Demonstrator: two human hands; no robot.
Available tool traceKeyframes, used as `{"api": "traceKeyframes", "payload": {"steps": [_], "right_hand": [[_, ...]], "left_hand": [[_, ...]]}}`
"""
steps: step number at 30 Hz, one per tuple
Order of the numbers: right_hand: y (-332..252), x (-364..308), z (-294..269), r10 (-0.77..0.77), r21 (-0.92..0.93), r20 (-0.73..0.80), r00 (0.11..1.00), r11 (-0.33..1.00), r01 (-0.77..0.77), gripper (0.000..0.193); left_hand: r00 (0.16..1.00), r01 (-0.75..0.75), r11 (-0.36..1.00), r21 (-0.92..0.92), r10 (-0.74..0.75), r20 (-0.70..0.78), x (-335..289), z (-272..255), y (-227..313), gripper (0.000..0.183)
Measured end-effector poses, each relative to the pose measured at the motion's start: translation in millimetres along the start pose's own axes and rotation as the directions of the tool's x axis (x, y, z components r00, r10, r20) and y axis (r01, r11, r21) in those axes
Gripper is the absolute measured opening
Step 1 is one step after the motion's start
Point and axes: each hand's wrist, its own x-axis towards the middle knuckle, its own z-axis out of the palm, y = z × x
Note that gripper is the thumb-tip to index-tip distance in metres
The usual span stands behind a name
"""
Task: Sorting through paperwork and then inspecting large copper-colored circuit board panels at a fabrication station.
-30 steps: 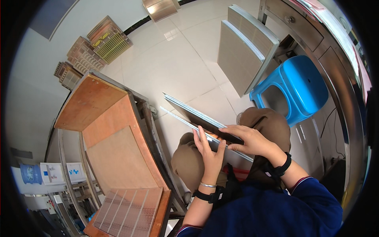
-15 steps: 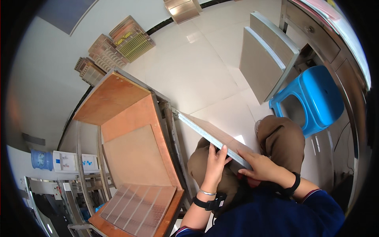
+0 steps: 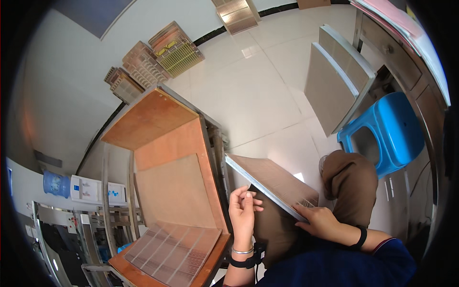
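A thick stack of brown sheets (image 3: 272, 178) with pale blue-white edges stands tilted over my lap. My right hand (image 3: 320, 221) grips its near right end, fingers on the brown face and thumb at the edge. Just left of the stack, my left hand (image 3: 244, 210) is raised with its fingers loosely curled and apart, touching no part of the stack; I see nothing in it. On the left, a slanted wooden stand (image 3: 217, 191) carries a tan board (image 3: 172, 189) and a printed brown sheet with pale stripes (image 3: 172, 253) on its lower ledge.
A blue plastic stool (image 3: 397, 134) stands to the right, beside two thick sheet stacks (image 3: 330, 91) on the floor. Patterned boards (image 3: 179, 55) lean on the far left wall. A wooden desk (image 3: 392, 57) with papers on top runs along the right side.
My left hand has let go of the stack's edge and moved left and down, away from it. The stack's brown face shows more now. My right hand still holds the near end.
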Motion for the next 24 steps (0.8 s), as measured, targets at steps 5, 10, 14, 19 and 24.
{"api": "traceKeyframes", "payload": {"steps": [5, 10, 14, 19, 24], "right_hand": [[-9.7, -3.5, -7.7, 0.047, -0.169, 0.042, 0.998, 0.985, -0.039, 0.044], [-16.0, 1.5, -2.6, -0.126, -0.144, -0.164, 0.978, 0.984, 0.103, 0.045], [-33.9, -1.4, -6.9, -0.121, -0.213, -0.146, 0.982, 0.973, 0.088, 0.040], [-47.8, -8.6, -7.1, -0.243, -0.280, -0.241, 0.940, 0.944, 0.172, 0.041], [-71.6, -19.7, -4.8, -0.411, -0.175, -0.354, 0.840, 0.912, 0.372, 0.045]], "left_hand": [[0.826, 0.361, 0.917, 0.168, -0.398, 0.398, -16.4, 16.7, -0.4, 0.047], [0.811, 0.438, 0.899, 0.008, -0.399, 0.427, -34.6, 40.1, -5.8, 0.043], [0.882, 0.413, 0.910, -0.041, -0.389, 0.266, -42.8, 45.8, 0.8, 0.048], [0.942, 0.311, 0.927, -0.208, -0.273, 0.193, -54.5, 50.4, 20.8, 0.034], [0.999, -0.020, 0.995, -0.095, 0.023, 0.034, -49.6, 20.0, 24.0, 0.037]]}}
